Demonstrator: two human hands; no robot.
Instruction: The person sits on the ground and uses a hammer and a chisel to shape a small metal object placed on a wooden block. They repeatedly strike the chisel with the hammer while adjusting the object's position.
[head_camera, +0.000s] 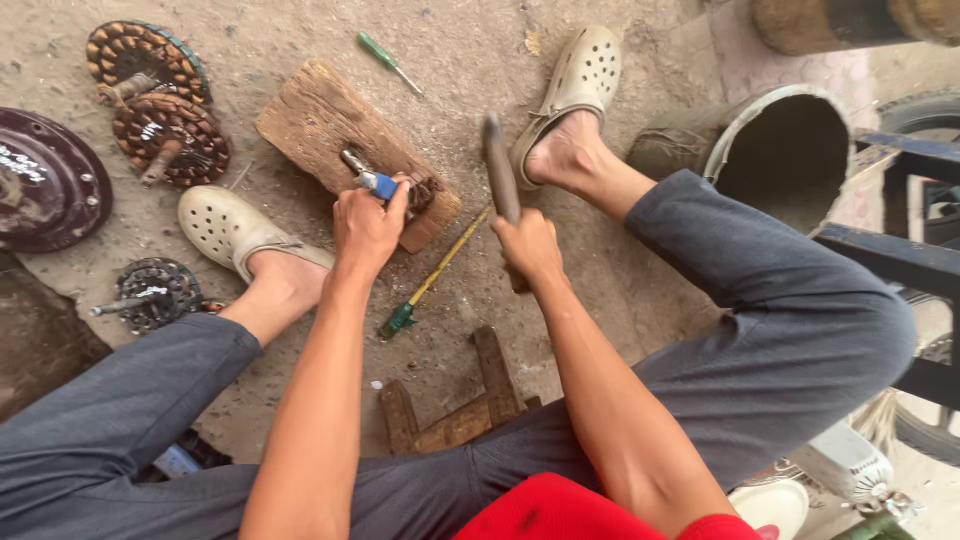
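Head view: nearest to us, our grey-trousered legs spread wide, with a small wooden stool (455, 405) on the dirt between them. Just beyond it lies a yellow-shafted screwdriver (432, 276) with a green handle, slanting toward the block. Our left hand (368, 228) has its fingers clamped around a blue-handled tool (372, 181), whose metal end lies on the wooden block (320, 125); a small coppery part (422, 192) sits on the block's near right corner, just beside the fingertips. Our right hand (529, 248) is closed tight on a dark wooden handle (500, 180) that stands up and away from us, just right of the block; we cannot tell what its far end carries. Cream clogs flank the block, one left (222, 226), one right (578, 82). Farther left sit copper-wound coils (160, 100), a dark round cover (45, 180) and a small hub (155, 292). Far beyond the block lies a green screwdriver (388, 62); at far right, a bucket (770, 140).
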